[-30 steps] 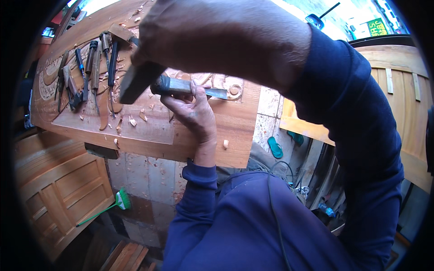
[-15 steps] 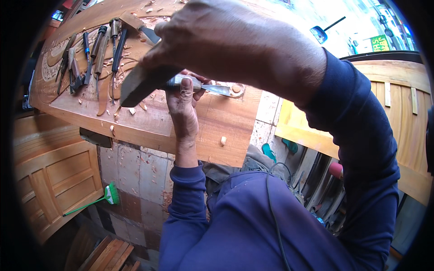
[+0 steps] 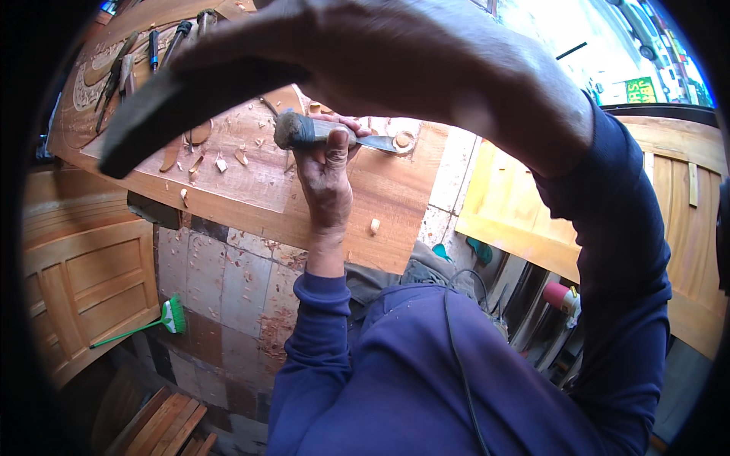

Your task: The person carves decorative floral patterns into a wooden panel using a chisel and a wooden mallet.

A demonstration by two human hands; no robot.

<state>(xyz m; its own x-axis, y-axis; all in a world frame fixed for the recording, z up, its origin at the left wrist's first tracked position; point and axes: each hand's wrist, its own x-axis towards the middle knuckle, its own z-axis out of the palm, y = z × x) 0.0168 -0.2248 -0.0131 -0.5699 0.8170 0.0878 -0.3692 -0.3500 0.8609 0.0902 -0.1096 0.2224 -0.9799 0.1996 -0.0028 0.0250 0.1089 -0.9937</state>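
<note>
My left hand [image 3: 325, 178] is closed around a chisel [image 3: 300, 131], thumb on top. Its worn handle has dark wrapping near the butt, and the metal blade points right. The blade's tip meets a small round curl [image 3: 403, 140] in the carved spot near the right end of the wooden panel [image 3: 319, 205]. My right hand [image 3: 342, 49], raised above and nearer the camera, is closed on a dark wooden mallet [image 3: 163, 114]. The mallet sticks out leftward, apart from the chisel's butt; its grip is hidden by the hand.
Several carving tools [image 3: 122, 76] lie at the panel's far left, partly hidden by the right hand. Wood chips [image 3: 221, 163] are scattered over the carving. A green broom [image 3: 172, 315] leans by a panelled door [image 3: 91, 296] at left. Pale boards [image 3: 525, 205] stand at right.
The right hand and mallet have swung up and left, uncovering the chisel's butt. The left hand has shifted slightly right, still holding the chisel at the carved spot.
</note>
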